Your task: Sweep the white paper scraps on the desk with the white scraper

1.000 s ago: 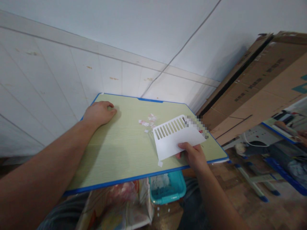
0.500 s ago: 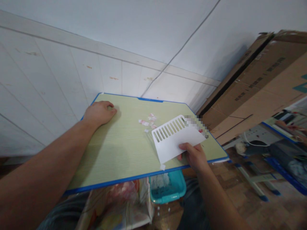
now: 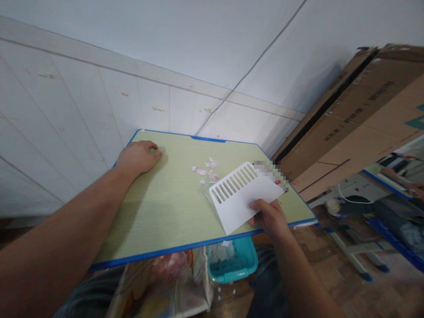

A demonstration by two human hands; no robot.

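Note:
My right hand grips a white card with a row of slots along its far side, thumb on top and fingers underneath. The card is tilted over the right part of the pale green table, its near corner at the blue front edge. Small white and pinkish paper scraps lie just beyond the card's left corner. On the table's far left rests my left hand, fingers curled in and nothing visible in them. A blurred patch hides the card's right end.
Below the front edge sits a turquoise bin with white scraps inside. Beside it stands an open bag with pinkish contents. Cardboard boxes lean at the right; a wall is behind. Another person's hand shows at far right.
My right hand has drawn the card slightly toward the front edge. The white scrap at that edge has left the table, and one now shows over the bin. My left hand stays put.

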